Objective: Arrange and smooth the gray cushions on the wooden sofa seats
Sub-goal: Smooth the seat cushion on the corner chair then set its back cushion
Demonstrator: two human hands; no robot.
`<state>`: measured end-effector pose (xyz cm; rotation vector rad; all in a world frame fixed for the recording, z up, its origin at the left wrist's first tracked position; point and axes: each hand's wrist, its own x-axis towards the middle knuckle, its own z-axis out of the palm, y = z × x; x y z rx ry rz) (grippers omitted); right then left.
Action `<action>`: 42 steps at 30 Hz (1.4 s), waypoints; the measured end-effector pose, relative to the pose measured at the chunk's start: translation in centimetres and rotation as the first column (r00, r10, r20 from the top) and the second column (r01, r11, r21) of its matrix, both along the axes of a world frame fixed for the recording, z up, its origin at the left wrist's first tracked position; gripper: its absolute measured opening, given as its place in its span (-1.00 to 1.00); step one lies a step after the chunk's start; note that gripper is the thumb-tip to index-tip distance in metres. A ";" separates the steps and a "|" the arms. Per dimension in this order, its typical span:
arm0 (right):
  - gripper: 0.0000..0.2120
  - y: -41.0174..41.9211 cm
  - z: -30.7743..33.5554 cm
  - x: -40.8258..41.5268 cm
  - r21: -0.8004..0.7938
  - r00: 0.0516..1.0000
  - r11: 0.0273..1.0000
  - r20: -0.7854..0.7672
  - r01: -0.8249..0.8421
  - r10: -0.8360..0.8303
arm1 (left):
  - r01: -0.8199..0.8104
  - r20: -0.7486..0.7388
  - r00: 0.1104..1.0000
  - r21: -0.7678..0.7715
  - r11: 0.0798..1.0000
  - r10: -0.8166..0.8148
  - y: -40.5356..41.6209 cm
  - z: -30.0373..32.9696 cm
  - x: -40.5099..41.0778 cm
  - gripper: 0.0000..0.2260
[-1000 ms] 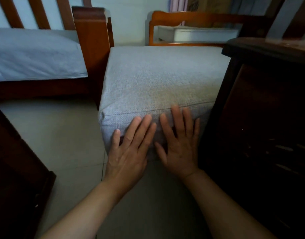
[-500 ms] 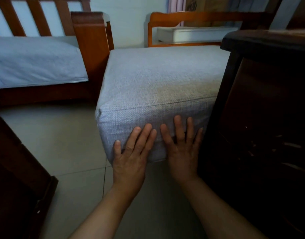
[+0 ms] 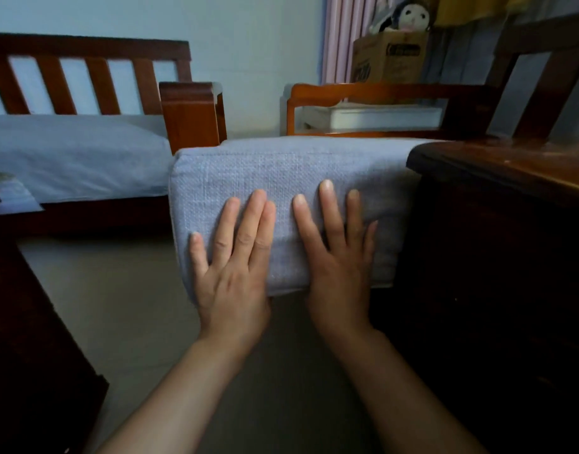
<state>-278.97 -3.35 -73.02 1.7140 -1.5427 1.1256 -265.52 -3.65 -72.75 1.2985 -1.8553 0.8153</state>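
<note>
A thick gray cushion [image 3: 281, 172] lies on a wooden sofa seat straight ahead, its front face toward me. My left hand [image 3: 235, 257] presses flat against that front face with fingers straight. Beside it my right hand [image 3: 337, 253] presses the same face, fingers spread and straight. The cushion's right end is hidden behind a dark wooden armrest [image 3: 497, 165]. A second gray cushion [image 3: 68, 155] lies on the slatted wooden sofa [image 3: 85, 80] at the left.
A dark wooden piece [image 3: 29, 339] stands at the lower left. Behind the cushion are an orange-brown wooden frame [image 3: 363, 91], a cardboard box [image 3: 389, 57] with a doll [image 3: 409, 16] on top, and pink curtains. Tiled floor [image 3: 117, 306] lies between the sofas.
My view has dropped lower, so the cushion's front face now fills the middle. Both hands stay flat on that face and reach higher up it.
</note>
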 end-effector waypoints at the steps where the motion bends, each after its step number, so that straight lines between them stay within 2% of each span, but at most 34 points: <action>1: -0.42 -0.2 1.7 0.0 -0.001 1.000 1.000 0.000 -0.022 0.022 | 0.000 0.000 1.000 -0.003 1.000 0.000 -0.2 1.6 0.1 -0.02; 5: -0.39 0.0 5.8 -0.8 0.010 0.998 0.998 0.028 -0.058 0.058 | 0.030 -0.006 1.000 0.035 0.999 -0.029 -0.2 5.6 -0.6 0.09; 11: -0.29 -0.4 10.5 -1.3 0.024 0.993 0.993 0.027 -0.116 0.116 | 0.005 -0.001 1.000 0.094 0.996 -0.005 -0.9 11.2 -0.9 0.14; 14: -0.19 0.0 10.7 -1.8 0.006 0.955 0.958 0.078 -0.286 0.285 | 0.010 -0.004 1.000 0.128 0.992 -0.010 -1.0 12.2 -1.1 0.15; 16: -0.32 -0.1 10.6 -2.0 -0.105 0.899 0.919 0.191 -0.381 0.394 | 0.020 -0.001 1.000 0.144 0.989 -0.020 -1.0 12.5 -1.1 0.17; 17: -0.43 -0.4 10.5 -1.9 -0.198 0.895 0.916 0.220 -0.349 0.388 | 0.022 0.003 1.000 0.150 0.988 -0.022 -1.0 12.5 -1.1 0.18; 19: -0.58 -1.7 10.8 -1.4 -0.347 0.945 0.925 0.221 -0.156 0.242 | 0.023 0.021 0.999 0.143 0.989 -0.026 -1.3 12.9 -1.0 0.18; 20: -0.61 -2.3 10.9 -1.2 -0.390 0.963 0.918 0.211 -0.073 0.166 | 0.032 0.023 0.999 0.135 0.990 -0.035 -1.4 13.1 -0.9 0.17; 22: -0.61 -3.5 11.5 -1.0 -0.440 0.974 0.898 0.196 -0.019 0.117 | 0.058 0.015 0.998 0.117 0.991 -0.061 -1.9 13.9 -0.7 0.15; 28: -0.62 -4.9 13.2 -0.7 -0.509 0.971 0.860 0.219 0.031 0.095 | 0.077 0.022 0.997 0.129 0.989 -0.080 -2.9 15.9 -0.3 0.18; 35: -0.62 -6.1 16.5 -1.2 -0.532 0.982 0.846 0.172 0.028 0.075 | 0.119 0.022 0.992 0.115 0.986 -0.122 -4.0 19.2 -0.4 0.15; 40: -0.68 -9.7 25.0 -0.2 -0.494 0.981 0.868 0.142 -0.042 0.129 | 0.030 -0.004 1.000 0.261 0.965 -0.030 -7.1 27.0 0.6 0.20; 42: -0.68 -11.7 28.7 0.4 -0.454 0.981 0.890 0.157 -0.034 0.118 | 0.039 0.015 0.999 0.292 0.956 -0.046 -9.2 30.4 1.4 0.19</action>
